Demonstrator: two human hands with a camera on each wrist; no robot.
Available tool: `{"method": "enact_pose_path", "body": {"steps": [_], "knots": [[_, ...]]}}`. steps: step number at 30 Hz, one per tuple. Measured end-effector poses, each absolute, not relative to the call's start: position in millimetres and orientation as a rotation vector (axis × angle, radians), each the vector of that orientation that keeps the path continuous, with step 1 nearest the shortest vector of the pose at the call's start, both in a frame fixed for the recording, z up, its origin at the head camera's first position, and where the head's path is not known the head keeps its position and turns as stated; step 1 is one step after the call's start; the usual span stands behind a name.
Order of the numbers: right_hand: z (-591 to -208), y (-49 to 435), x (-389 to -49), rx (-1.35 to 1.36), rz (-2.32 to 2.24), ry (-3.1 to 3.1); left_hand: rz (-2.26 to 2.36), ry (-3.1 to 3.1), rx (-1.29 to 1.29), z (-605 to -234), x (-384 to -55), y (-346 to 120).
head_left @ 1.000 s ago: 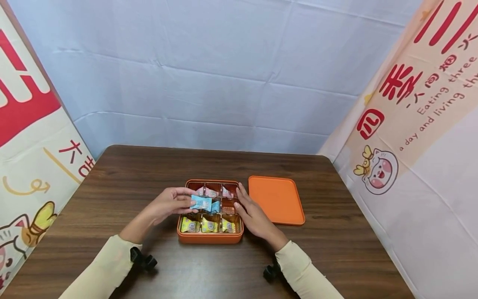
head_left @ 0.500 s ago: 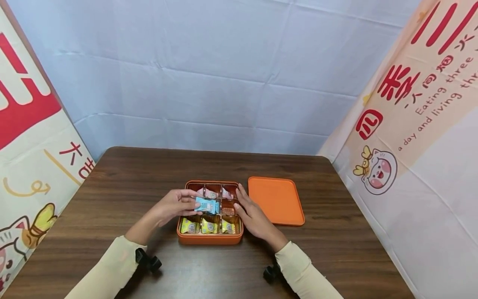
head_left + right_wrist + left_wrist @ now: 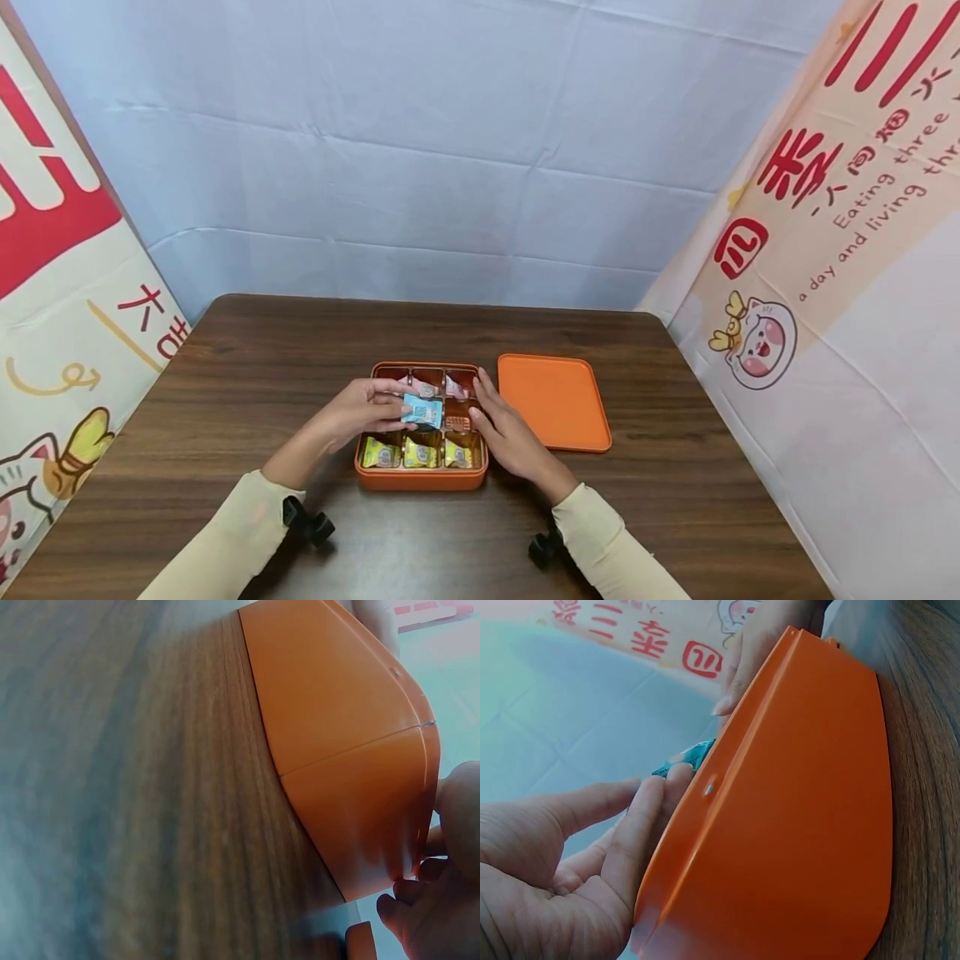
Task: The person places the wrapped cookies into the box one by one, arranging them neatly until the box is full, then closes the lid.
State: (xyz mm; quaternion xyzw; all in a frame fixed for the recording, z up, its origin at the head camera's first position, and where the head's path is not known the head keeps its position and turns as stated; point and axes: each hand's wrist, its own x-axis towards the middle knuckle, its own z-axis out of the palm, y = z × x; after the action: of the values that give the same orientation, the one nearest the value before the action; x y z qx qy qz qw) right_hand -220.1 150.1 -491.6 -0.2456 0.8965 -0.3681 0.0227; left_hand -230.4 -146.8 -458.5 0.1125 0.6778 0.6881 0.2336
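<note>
My left hand pinches a small blue-wrapped snack packet just above the middle compartment of an orange divided box. In the left wrist view, the packet shows only partly over the box's rim. My right hand rests along the box's right side, its fingers extended against the edge. Yellow packets fill the front row, and pink packets lie in the back row. The patterned bottom of the middle row's right compartment shows. Whatever lies under the held packet is hidden.
A flat orange lid lies on the brown wooden table to the box's right, close to my right hand. Light blue cloth hangs behind the table, with printed cloths on either side.
My left hand has carried the blue packet to the right, over the middle compartment. Another blue packet, visible there earlier, is now covered. My right hand and the box have stayed put.
</note>
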Motion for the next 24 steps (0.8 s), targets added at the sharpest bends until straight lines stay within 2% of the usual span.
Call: {"method": "enact_pose_path", "body": {"steps": [16,24], "knots": [[-491,149,-220,-0.755,-1.115,2.785,1.859,1.928,0.239,-454,-231,-133],[-492,150,-221,-0.773,-1.162,2.774,1.847,1.952,0.286,-455,-233,-127]]}}
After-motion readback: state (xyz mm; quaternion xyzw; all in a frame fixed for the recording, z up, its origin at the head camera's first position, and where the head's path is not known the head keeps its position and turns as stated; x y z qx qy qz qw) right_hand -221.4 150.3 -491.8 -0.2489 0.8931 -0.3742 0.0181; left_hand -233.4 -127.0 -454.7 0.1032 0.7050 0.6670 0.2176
